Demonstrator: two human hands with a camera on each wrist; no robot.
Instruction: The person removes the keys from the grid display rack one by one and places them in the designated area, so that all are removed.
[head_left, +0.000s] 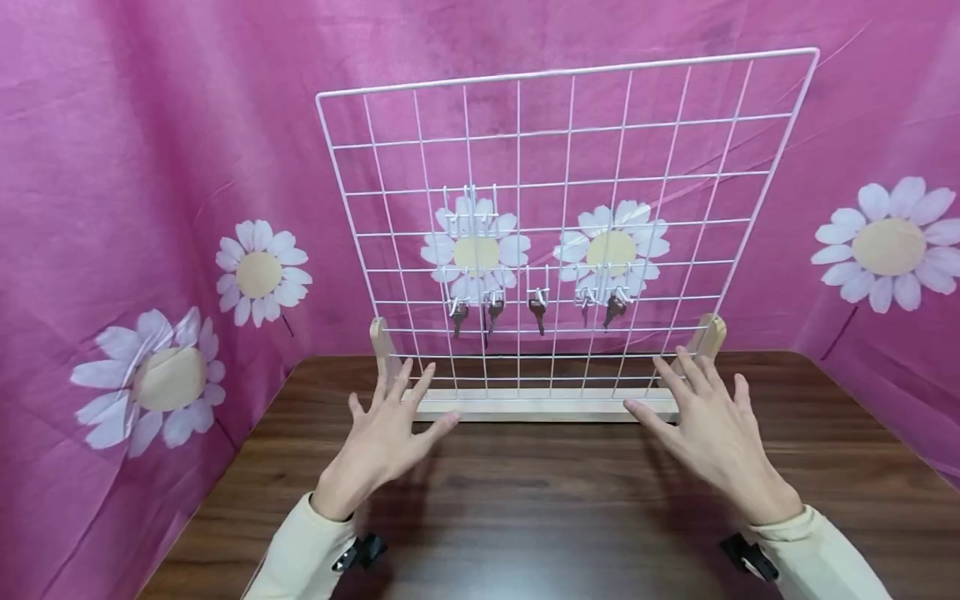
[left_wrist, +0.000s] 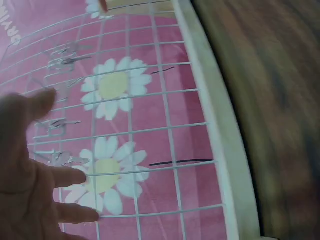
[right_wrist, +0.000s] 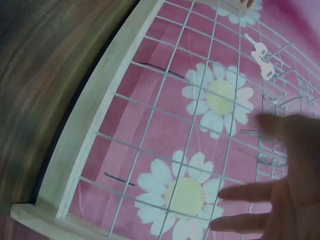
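A white wire grid panel (head_left: 519,133) stands upright in a pale wooden base (head_left: 540,408). Several small metal keys (head_left: 537,312) hang on hooks across its lower middle. Higher up on the left, more white hooks (head_left: 470,218) carry no keys. My left hand (head_left: 382,437) has its fingers spread near the base's left end, holding nothing. Opposite it, my right hand (head_left: 712,429) is spread the same way near the right end. Whether the fingertips touch the wires is unclear. In the right wrist view, a pair of keys (right_wrist: 260,59) shows clearly beside the hooks.
The stand rests toward the back of a dark wood-grain table (head_left: 540,500). Behind and on both sides hangs a pink cloth (head_left: 187,100) printed with white daisies. Wooden side posts (head_left: 708,335) flank the panel.
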